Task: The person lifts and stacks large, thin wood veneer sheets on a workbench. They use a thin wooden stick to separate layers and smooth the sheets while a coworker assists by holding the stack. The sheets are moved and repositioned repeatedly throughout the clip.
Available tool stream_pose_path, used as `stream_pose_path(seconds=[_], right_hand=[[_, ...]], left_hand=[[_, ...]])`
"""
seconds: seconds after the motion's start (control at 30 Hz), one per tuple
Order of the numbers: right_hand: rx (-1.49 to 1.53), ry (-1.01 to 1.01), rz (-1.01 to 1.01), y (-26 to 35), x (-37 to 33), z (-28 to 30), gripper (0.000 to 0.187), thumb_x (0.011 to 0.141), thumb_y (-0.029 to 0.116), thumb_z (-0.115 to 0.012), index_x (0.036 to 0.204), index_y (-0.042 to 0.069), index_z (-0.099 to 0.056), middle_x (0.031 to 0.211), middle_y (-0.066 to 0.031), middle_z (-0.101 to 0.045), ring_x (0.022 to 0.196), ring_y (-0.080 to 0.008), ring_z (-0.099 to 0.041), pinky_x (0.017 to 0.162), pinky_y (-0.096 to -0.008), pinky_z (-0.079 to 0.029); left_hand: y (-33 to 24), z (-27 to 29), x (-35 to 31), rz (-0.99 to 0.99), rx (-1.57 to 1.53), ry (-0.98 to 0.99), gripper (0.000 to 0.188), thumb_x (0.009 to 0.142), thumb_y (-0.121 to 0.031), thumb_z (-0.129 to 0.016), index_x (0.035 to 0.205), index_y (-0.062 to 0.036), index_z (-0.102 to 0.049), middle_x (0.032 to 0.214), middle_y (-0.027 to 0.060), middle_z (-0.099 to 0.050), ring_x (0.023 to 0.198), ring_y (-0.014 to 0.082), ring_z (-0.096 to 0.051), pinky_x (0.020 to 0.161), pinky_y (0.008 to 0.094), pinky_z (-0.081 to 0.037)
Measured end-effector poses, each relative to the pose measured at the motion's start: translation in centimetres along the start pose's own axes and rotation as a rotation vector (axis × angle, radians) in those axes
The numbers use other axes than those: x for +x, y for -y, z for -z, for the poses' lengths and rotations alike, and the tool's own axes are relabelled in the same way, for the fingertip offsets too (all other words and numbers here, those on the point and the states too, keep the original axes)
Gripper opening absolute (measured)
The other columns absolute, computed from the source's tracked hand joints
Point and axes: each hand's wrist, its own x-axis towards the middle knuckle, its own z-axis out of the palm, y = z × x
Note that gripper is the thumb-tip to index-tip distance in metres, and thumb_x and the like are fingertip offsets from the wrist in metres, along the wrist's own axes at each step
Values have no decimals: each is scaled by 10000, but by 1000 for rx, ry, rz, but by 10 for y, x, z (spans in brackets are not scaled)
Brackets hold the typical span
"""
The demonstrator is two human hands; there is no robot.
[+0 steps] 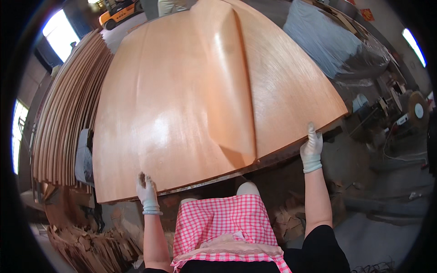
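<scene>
A large, thin sheet of wood veneer [168, 104] spreads out before me, reddish tan and glossy. A tall ridge [230, 86] buckles up in it, running from the near edge to the far side. My left hand [147, 193], in a white glove with darkened fingertips, is closed at the sheet's near left edge, some fingertips showing above it. At the near right edge my right hand [312, 148], also gloved, grips the veneer with the thumb on top; its other fingers are mostly hidden by the edge. A darker layer shows beneath the sheet's near edge.
Curved wooden sheets [68, 113] stand in a row at left. Plastic film covers a stack [337, 41] at far right. Machinery with a round disc [416, 107] is on the right. Torn veneer scraps [91, 245] lie low left. An orange forklift [119, 16] and a person's legs [170, 5] appear beyond.
</scene>
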Motion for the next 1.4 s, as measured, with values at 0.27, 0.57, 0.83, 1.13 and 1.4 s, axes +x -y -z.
stream_pose_path(seconds=[0.27,0.57,0.83,1.13,1.4], right_hand=[[411,-383,-644,-116,60,152,947,915,804,-446,1580,145,-304,1526,-89,-396,1469,-288,-309,1239,-495,-147],[103,-409,-665,-141,59,125,507,941,518,-689,1321,205,-568,1249,-47,-597,1120,-278,-563,968,-492,-476],[113,-365,-772,-128,67,128,470,896,413,-772,1258,167,-601,1196,-50,-622,1113,-276,-595,973,-483,-506],[-240,-225,-569,-137,68,136,578,958,330,-720,1434,74,-515,1372,-110,-579,1241,-310,-561,1049,-529,-478],[-256,-235,-551,-154,71,166,598,960,389,-715,1450,108,-519,1370,-83,-576,1243,-281,-543,1076,-456,-456]], left_hand=[[2,-31,-14,-410,765,83,476,1004,-279,-598,1349,49,-574,1392,258,-568,1318,433,-491,1142,492,-371],[30,-20,-20,-528,1255,112,623,1002,-374,-541,1474,27,-476,1581,256,-382,1449,435,-347,1214,535,-241],[33,-7,-59,-282,412,-172,417,965,-73,-630,1362,38,-564,1361,192,-590,1219,292,-569,1059,396,-444],[26,-11,-74,296,-356,-430,202,1013,-112,-634,1191,-43,-568,1052,33,-619,848,123,-599,693,260,-542],[48,22,-41,327,-470,-537,449,997,-110,-655,1385,-1,-458,1053,84,-629,760,141,-619,676,286,-575]])
